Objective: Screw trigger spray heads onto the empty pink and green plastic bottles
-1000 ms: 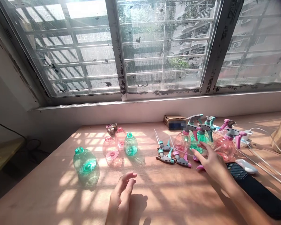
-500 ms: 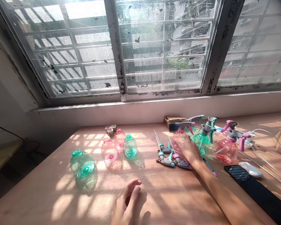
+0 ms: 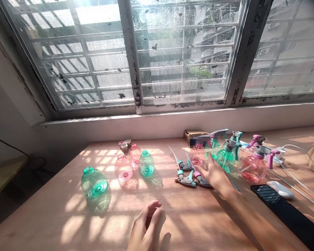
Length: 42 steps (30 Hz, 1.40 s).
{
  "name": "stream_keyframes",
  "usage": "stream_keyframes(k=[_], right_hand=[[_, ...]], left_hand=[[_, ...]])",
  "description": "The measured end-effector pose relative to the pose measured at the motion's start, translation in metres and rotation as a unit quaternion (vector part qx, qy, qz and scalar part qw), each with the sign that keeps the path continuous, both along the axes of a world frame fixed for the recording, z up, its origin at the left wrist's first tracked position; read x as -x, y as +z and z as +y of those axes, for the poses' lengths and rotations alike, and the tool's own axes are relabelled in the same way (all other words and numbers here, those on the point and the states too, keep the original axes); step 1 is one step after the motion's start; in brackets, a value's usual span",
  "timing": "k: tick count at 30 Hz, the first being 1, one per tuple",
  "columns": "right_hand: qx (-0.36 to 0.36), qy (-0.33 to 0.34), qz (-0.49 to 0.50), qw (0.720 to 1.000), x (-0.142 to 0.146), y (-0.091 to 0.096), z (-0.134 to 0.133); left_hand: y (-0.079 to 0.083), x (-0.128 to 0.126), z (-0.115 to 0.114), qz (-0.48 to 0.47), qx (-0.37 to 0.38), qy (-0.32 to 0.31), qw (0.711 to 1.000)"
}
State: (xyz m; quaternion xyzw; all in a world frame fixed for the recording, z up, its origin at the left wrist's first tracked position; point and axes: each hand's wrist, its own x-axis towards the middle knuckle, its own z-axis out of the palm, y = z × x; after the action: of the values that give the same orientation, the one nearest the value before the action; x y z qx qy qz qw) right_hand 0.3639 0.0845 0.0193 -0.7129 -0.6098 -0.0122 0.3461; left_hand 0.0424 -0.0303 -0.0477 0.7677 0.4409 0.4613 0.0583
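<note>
far to the left of the grip a round green clear plastic bottle without a cap [image 3: 94,183] lies tilted on the pale wooden desk [image 3: 188,216]. nearer, but well apart from the grip, stand two pink clear plastic bottles [image 3: 123,169] and a smaller green clear plastic bottle [image 3: 146,164], all open at the neck. the left hand [image 3: 146,226] rests at the near edge of the desk with fingers loosely curled, holding nothing.

just left of the grip lie loose grey spray trigger heads with teal and pink collars and thin white dip tubes [image 3: 187,172]. the right hand [image 3: 217,176] reaches over them, fingers spread and open, its fingertips at or touching the pink-collared head; i cannot tell whether it has closed on anything. these heads look light, hard and a little slippery; the dip tubes are thin and bendy, so the grey body or the collar is likely the safest place to hold.

just behind the grip stands a pink clear plastic bottle with a trigger [image 3: 197,155]; to the right stand a green one [image 3: 226,157] and another pink one [image 3: 253,165]. further right lies a black flat phone [image 3: 267,195]. the label on the brown cardboard box [image 3: 196,134] behind is blurred, and no writing can be read.
</note>
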Motion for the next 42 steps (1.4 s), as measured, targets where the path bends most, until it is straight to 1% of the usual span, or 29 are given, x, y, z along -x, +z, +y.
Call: stream_keyframes(k=[2, 5, 7, 9, 10, 12, 15, 17, 19, 21, 24, 26, 29, 33, 37, 40, 41, 42], right_hand=[[0.034, -0.007, 0.001, 0.999, 0.004, -0.005, -0.027], [0.069, -0.011, -0.001, 0.998, 0.008, -0.018, -0.062], [0.093, 0.000, -0.003, 0.996, 0.008, -0.028, -0.074], [0.112, 0.026, -0.005, 0.993, 0.006, -0.035, -0.079], [0.122, 0.042, -0.006, 0.992, 0.005, -0.038, -0.079], [0.143, 0.069, -0.016, 0.987, 0.005, -0.041, -0.077], [0.181, 0.077, -0.047, 0.979, 0.008, -0.046, -0.072], [0.190, 0.073, -0.059, 0.977, 0.011, -0.050, -0.070], [0.188, 0.072, -0.060, 0.978, 0.011, -0.056, -0.067], [0.195, 0.079, -0.060, 0.976, 0.010, -0.062, -0.065], [0.212, 0.091, -0.062, 0.971, 0.006, -0.068, -0.064], [0.213, 0.087, -0.063, 0.971, 0.006, -0.069, -0.065], [0.213, 0.082, -0.059, 0.972, 0.006, -0.070, -0.066], [0.212, 0.083, -0.048, 0.973, 0.005, -0.070, -0.066], [0.209, 0.073, -0.041, 0.974, 0.006, -0.072, -0.069], [0.192, 0.043, -0.052, 0.979, 0.012, -0.078, -0.075], [0.184, 0.033, -0.057, 0.981, 0.014, -0.081, -0.077], [0.179, 0.026, -0.060, 0.982, 0.016, -0.085, -0.080]], left_hand=[[0.005, -0.002, -0.003, -0.010, 0.033, 0.012, 0.999], [0.021, -0.003, -0.002, -0.056, 0.157, 0.023, 0.986], [0.037, -0.001, 0.005, -0.076, 0.230, 0.019, 0.970], [0.056, 0.003, 0.015, -0.079, 0.301, -0.006, 0.951], [0.066, 0.006, 0.021, -0.072, 0.320, -0.011, 0.944], [0.087, 0.013, 0.036, -0.039, 0.287, 0.011, 0.957], [0.114, 0.019, 0.063, -0.015, 0.220, 0.038, 0.975], [0.127, 0.018, 0.086, -0.009, 0.177, 0.047, 0.983], [0.133, 0.014, 0.112, -0.002, 0.137, 0.057, 0.989], [0.133, 0.008, 0.137, 0.014, 0.103, 0.067, 0.992], [0.122, 0.001, 0.166, 0.042, 0.066, 0.067, 0.995], [0.114, -0.001, 0.176, 0.057, 0.052, 0.061, 0.995], [0.106, -0.002, 0.175, 0.074, 0.048, 0.053, 0.995], [0.101, -0.003, 0.154, 0.088, 0.055, 0.048, 0.993], [0.093, -0.005, 0.118, 0.090, 0.058, 0.064, 0.992], [0.078, -0.004, 0.081, 0.079, 0.054, 0.078, 0.992], [0.071, -0.003, 0.068, 0.075, 0.057, 0.084, 0.992], [0.063, -0.002, 0.055, 0.078, 0.072, 0.077, 0.991]])
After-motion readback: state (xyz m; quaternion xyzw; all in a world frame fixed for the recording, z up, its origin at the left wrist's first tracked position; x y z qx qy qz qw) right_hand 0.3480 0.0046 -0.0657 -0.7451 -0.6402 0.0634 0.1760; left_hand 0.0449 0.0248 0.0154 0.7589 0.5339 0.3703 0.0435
